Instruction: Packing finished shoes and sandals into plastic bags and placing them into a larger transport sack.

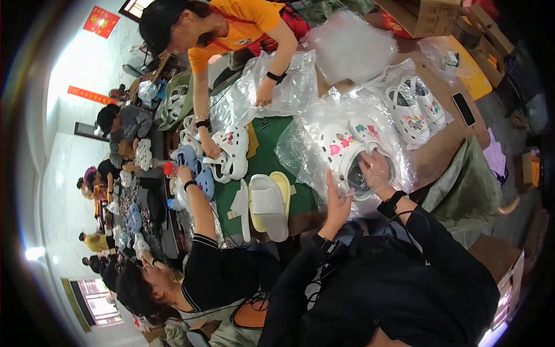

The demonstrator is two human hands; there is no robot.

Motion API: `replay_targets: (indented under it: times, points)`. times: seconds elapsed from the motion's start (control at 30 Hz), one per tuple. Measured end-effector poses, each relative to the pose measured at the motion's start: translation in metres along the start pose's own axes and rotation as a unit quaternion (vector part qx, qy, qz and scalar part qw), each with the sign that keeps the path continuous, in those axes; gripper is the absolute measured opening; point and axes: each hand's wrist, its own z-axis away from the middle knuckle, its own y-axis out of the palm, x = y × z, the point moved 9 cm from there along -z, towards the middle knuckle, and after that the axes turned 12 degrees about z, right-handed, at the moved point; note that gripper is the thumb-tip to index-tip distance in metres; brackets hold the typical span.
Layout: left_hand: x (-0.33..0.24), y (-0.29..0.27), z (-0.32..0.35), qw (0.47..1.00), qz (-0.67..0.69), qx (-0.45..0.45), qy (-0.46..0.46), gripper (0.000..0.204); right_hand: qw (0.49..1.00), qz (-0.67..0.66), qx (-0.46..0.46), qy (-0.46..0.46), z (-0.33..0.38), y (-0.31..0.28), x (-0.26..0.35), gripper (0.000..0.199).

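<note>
A pair of white clogs [334, 140] with pink and green charms lies on a clear plastic bag [295, 151] in front of me. My left hand [337, 203] grips the near clog at its heel end, the fingers along its outer side. My right hand [377, 172] holds the pair from the other side, its fingers bent at the dark foot openings. Part of its grip is hidden by the clogs. Farther right, another decorated white pair of clogs [409, 115] rests in clear plastic.
White and yellow slides [269, 208] lie on a green mat [272, 139] to the left. Across the table, a person in orange [245, 29] handles clogs and plastic; another in black [202, 277] reaches in from the left. A phone [463, 109] lies near the right edge.
</note>
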Motion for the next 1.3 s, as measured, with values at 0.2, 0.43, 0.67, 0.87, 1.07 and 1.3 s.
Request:
replay_targets:
  times: [0.2, 0.43, 0.67, 0.87, 1.07, 1.3]
  points:
    - [0.023, -0.017, 0.009, 0.997, -0.021, 0.058, -0.035, 0.073, 0.999, -0.025, -0.005, 0.044, -0.008, 0.016, -0.005, 0.032]
    - [0.04, -0.003, 0.038, 0.969, 0.057, 0.111, -0.212, 0.085, 0.992, 0.114, -0.053, -0.029, -0.036, 0.03, 0.012, 0.033]
    - [0.033, 0.018, 0.038, 0.951, 0.031, 0.239, -0.194, 0.072, 0.987, 0.114, 0.062, -0.097, -0.06, 0.052, 0.032, 0.033]
    - [0.078, -0.013, 0.01, 0.966, 0.068, 0.114, -0.22, 0.041, 0.942, 0.057, 0.137, -0.3, -0.004, 0.068, 0.02, 0.051]
    - [0.093, -0.032, 0.024, 0.942, 0.061, 0.073, -0.32, 0.027, 0.781, -0.149, 0.589, -0.144, 0.012, 0.017, -0.024, 0.037]
    - [0.102, -0.029, 0.054, 0.874, 0.218, -0.063, -0.43, 0.025, 0.99, 0.008, 0.137, 0.04, -0.167, 0.008, -0.11, 0.029]
